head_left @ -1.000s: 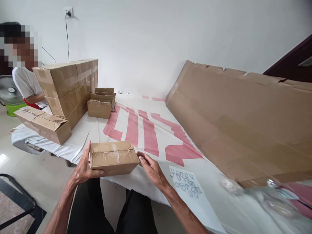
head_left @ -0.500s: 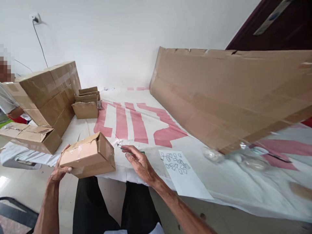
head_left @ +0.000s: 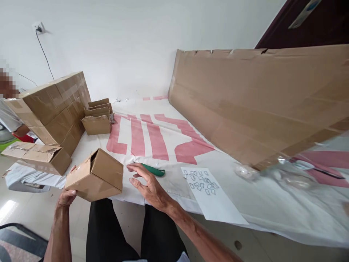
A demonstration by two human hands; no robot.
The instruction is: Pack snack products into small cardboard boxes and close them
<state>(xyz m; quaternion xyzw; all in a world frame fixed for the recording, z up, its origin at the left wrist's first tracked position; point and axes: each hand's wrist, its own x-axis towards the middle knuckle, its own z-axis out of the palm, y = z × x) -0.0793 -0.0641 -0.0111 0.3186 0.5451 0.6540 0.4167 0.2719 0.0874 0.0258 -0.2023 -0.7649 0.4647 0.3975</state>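
cardboard box (head_left: 95, 176) is tilted, long axis pointing rightward.

Brown cardboard box (head_left: 102, 177), tilted, gaping slightly at top edge, in left hand (head_left: 67, 196).

The tool (head_left: 155, 170) lies between the held box (head_left: 105, 174) and paper (head_left: 218, 205).

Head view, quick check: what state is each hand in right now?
Left hand: closed on the cardboard box, gripping its left end.
Right hand: open, holding nothing, near the green tool.
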